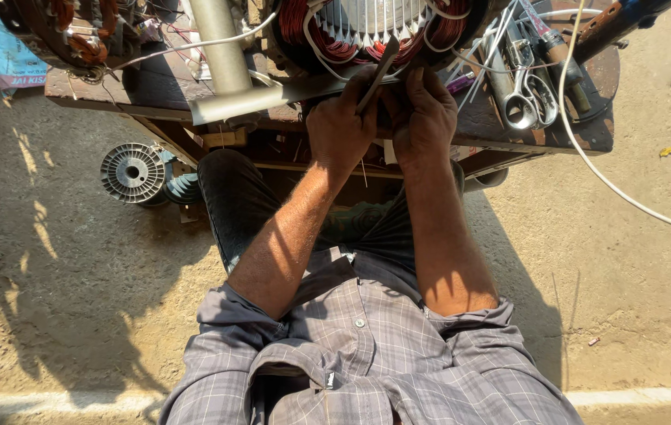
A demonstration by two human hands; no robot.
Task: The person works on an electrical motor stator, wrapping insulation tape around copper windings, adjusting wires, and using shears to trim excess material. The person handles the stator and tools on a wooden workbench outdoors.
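Both hands meet at the near edge of the counter (154, 90), the left hand (341, 126) with its fingers curled around a thin flat strip (377, 75) that slants up towards the motor stator (375, 27), while the right hand (423, 118) presses close beside it, its fingertips folded under so what they grip cannot be told. The stator's copper windings (335, 49) are cut off by the top of the view. Pliers (528, 94) lie towards the counter's right end, half buried among white wires (626, 197).
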